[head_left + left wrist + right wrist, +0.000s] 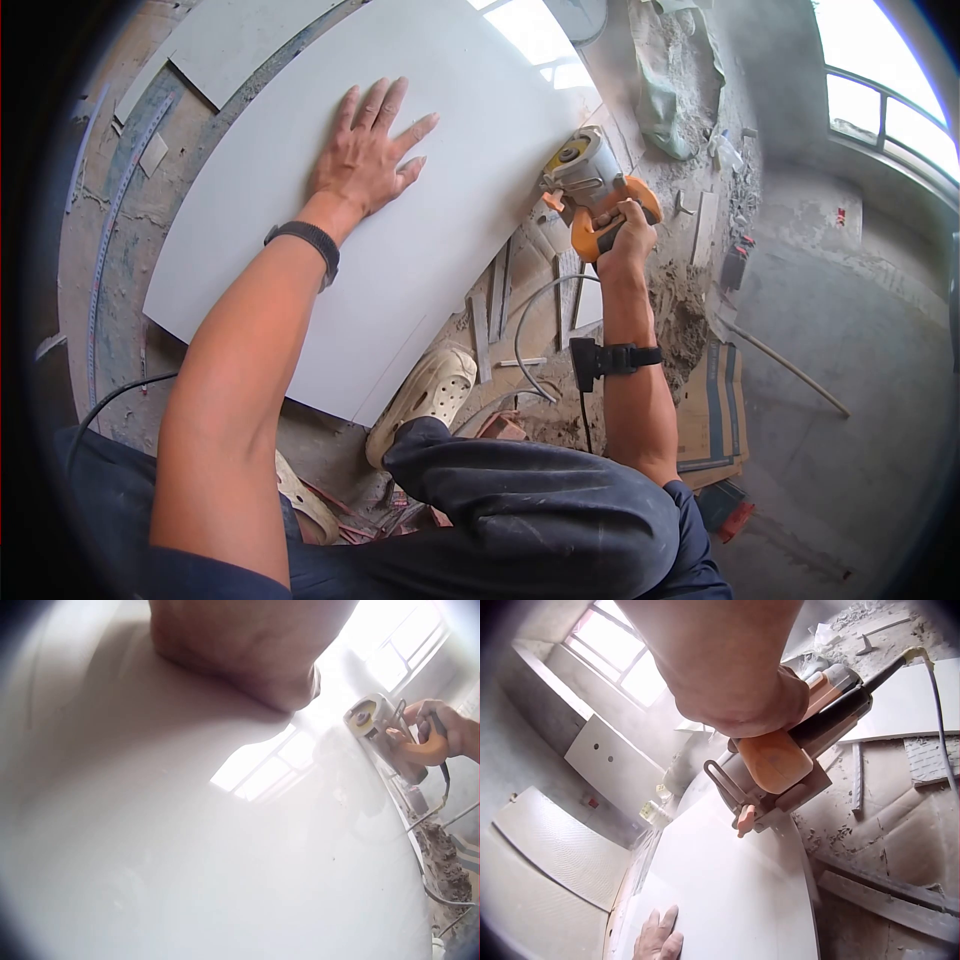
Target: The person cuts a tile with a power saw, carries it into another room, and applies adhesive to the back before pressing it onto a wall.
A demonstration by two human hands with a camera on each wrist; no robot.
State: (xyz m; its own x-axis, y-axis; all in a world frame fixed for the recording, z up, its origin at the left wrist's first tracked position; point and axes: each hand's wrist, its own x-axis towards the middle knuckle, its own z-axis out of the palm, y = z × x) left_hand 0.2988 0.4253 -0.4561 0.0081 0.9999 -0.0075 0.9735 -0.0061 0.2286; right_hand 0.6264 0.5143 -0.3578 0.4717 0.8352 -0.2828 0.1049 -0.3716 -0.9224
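A large glossy white tile (300, 230) spans the middle of the head view. My left hand (368, 150) presses flat on it, fingers spread. My right hand (628, 238) grips the orange handle of a handheld tile saw (590, 175), whose grey metal body sits at the tile's right edge. In the left wrist view the saw (375, 724) shows its round yellow-and-grey side at the tile's far edge. The right wrist view shows its base plate (780, 806) on the tile, with an orange wing knob in front. The blade itself is hidden.
Cut tile strips (500, 285) and a grey cord (525, 325) lie on the dusty floor right of the tile. A dusty sack (680, 80) stands beyond the saw. My shoe (430, 395) is close to the tile's near edge. Flattened cardboard (712, 415) lies at right.
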